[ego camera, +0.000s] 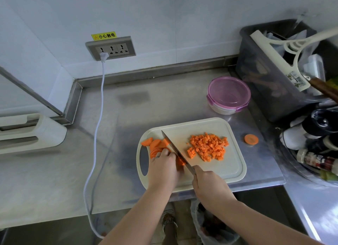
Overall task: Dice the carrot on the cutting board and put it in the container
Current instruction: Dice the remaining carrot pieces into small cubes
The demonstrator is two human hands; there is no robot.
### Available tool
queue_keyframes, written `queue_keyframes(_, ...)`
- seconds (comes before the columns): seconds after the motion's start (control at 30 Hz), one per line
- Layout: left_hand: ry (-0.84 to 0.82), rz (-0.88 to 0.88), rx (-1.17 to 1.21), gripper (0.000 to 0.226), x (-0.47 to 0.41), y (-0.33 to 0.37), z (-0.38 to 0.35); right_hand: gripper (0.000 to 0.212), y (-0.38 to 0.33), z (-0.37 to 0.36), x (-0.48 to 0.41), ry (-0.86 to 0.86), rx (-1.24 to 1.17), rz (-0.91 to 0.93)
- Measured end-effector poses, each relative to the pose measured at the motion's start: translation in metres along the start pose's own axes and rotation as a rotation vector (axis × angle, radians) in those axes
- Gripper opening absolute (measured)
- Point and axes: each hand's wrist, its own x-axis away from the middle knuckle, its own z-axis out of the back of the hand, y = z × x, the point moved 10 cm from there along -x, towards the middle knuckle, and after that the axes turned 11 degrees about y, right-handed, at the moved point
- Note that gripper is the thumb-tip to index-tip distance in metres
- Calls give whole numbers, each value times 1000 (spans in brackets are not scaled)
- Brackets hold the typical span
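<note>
A cream cutting board (215, 173) lies at the counter's front edge. A pile of diced carrot (208, 145) sits on its right half. Overlapping carrot slices (155, 145) lie on its left half. My left hand (162, 167) presses curled fingers down on the slices nearest me. My right hand (208, 184) grips the handle of a knife (175, 150), whose blade runs diagonally across the board beside my left fingers. A round container with a purple lid (228, 94) stands behind the board, lid on.
One carrot round (251, 139) lies on the steel counter right of the board. A dark bin (274, 70) with utensils stands at the back right, bottles (314, 153) in a bowl to the right. A white cable (97, 135) hangs from the wall socket (110, 48).
</note>
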Motion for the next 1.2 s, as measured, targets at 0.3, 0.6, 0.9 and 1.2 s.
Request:
queue_keyframes(0.3,6,-9,18,32,0,1,2,32,0,-5,-1,-20,6,-25)
queue_keyframes(0.6,10,-24,47,35,-1,4,5,33,7,-8,-5,-33,-61,-84)
queue_keyframes(0.9,-22,-82,-7,30,-14,18,0,18,29,15,-13,38,-139,-126)
queue_keyframes(1.2,-48,-89,79,26,-34,43,-14,18,45,51,-16,119,-178,-105)
